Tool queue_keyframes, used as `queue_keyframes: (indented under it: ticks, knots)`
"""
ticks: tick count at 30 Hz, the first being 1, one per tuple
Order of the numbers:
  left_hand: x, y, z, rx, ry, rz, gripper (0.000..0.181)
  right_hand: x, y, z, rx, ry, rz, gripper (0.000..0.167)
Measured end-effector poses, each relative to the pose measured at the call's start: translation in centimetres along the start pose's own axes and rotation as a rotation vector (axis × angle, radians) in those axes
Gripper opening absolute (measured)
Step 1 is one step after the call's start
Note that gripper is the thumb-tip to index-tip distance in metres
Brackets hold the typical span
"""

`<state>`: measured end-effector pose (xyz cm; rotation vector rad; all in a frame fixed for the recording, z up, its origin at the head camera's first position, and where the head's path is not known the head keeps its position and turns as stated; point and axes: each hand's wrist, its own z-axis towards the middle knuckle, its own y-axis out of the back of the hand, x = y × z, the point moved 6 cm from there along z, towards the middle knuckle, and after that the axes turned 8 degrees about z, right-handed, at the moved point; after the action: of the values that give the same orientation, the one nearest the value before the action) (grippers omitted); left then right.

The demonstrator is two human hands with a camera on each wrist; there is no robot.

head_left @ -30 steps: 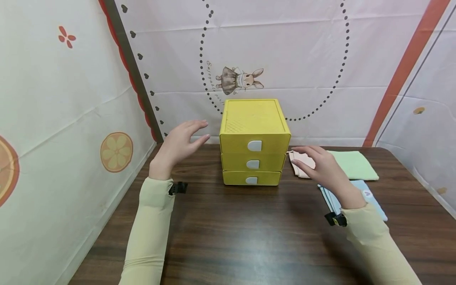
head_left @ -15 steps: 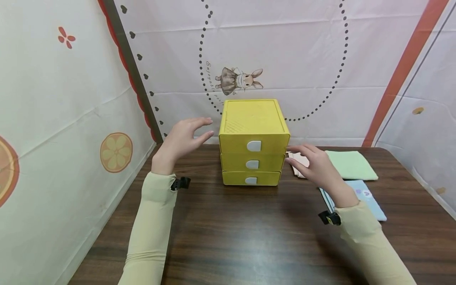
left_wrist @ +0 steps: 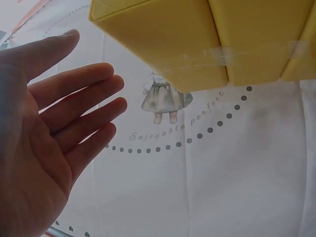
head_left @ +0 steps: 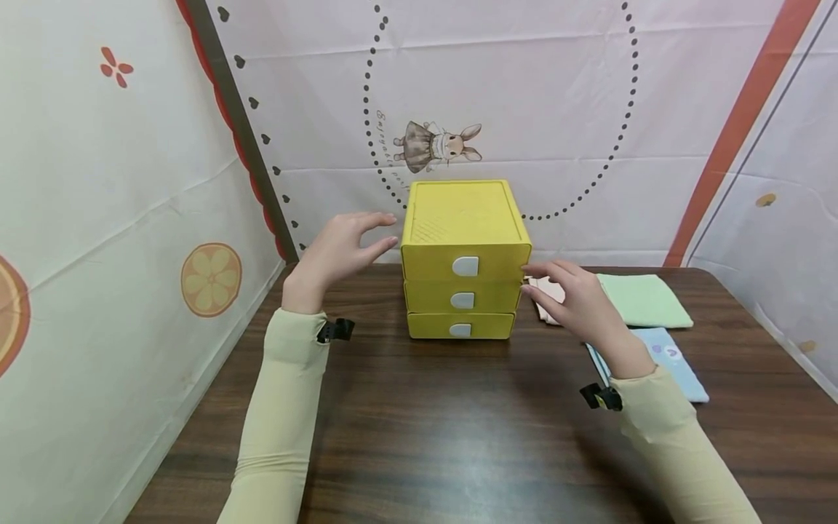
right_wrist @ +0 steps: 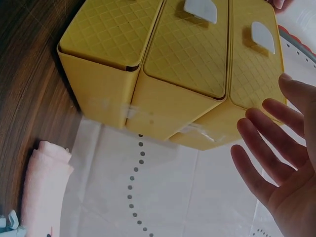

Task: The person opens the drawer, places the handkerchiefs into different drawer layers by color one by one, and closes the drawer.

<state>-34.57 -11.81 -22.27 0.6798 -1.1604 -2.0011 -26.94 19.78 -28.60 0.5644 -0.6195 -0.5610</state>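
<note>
A yellow three-drawer box (head_left: pixel 466 218) with white tab handles stands on the brown table, all its drawers closed. My left hand (head_left: pixel 337 255) hovers just left of the box, its fingers spread and pointing at the side. In the left wrist view that hand (left_wrist: pixel 59 108) holds nothing and is apart from the yellow wall (left_wrist: pixel 163 44). Close by the right side is my right hand (head_left: pixel 579 302), thumb and fingers apart and nothing in it. The right wrist view shows its fingers (right_wrist: pixel 261 140) beside the box (right_wrist: pixel 182 59); whether a fingertip touches is hard to tell.
Right of the box lie a folded pink cloth (head_left: pixel 548 290), a green cloth (head_left: pixel 648 300) and a light blue cloth (head_left: pixel 674 367), partly behind the right hand and wrist. A printed curtain (head_left: pixel 556 109) hangs behind and along both sides of the table (head_left: pixel 458 437).
Both hands have moved inward toward the sides of the yellow box, the left one rightward and the right one leftward. The box and cloths have stayed in place.
</note>
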Motion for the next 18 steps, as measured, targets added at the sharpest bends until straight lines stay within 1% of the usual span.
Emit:
queue_keyframes:
  ticks: [4,13,18]
  knots:
    - [-0.1,0.0,0.2,0.006,-0.005,-0.010,0.044,0.3,-0.2,0.0,-0.001,0.011,-0.001,0.030]
    - [-0.4,-0.1,0.9,0.025,-0.042,-0.051,0.041,1.0,-1.1,0.7,0.005,0.045,0.024,0.025]
    - [-0.3,-0.3,1.1,0.042,-0.046,-0.061,0.041,1.0,-1.6,1.0,0.022,0.023,0.046,0.025]
